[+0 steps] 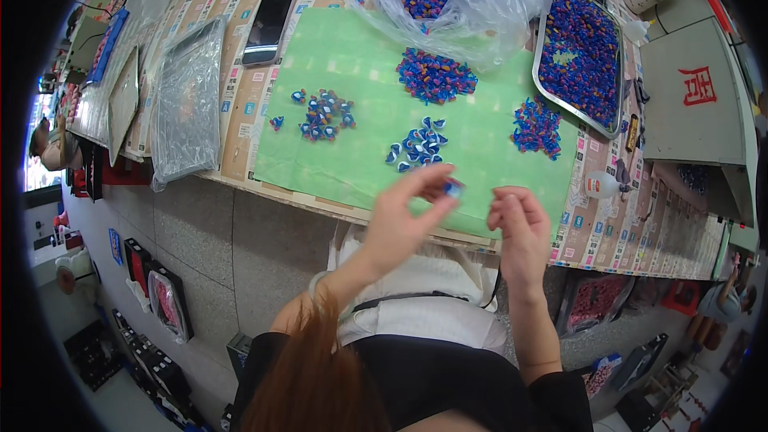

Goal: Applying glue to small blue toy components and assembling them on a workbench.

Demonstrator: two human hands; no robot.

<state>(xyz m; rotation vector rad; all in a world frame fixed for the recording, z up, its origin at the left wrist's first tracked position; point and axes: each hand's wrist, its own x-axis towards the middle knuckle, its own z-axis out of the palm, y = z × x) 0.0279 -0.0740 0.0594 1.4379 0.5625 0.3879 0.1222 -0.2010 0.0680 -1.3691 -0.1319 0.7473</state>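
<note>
My left hand [406, 216] pinches a small blue-and-white plastic piece [453, 188] between thumb and fingertips, over the near edge of a green mat [364, 168]. To its right, my right hand [522, 232] is closed, thumb pressed to fingers; whatever it may hold is hidden. Just beyond my left hand lies a heap of blue-and-white pieces [419, 144]. Farther back is a heap of blue, red and orange pieces [436, 76]. Small red-and-blue pieces [536, 128] are piled at the right. On the left sits a group of blue, white and orange pieces [324, 116].
A metal tray [538, 72] full of blue and red pieces stands at the back right. Behind the mat lies a clear plastic bag [480, 8] of similar pieces. A phone [270, 26] and a plastic-wrapped tray [188, 100] are leftward; a white bottle [602, 185] and grey metal box [692, 96] rightward.
</note>
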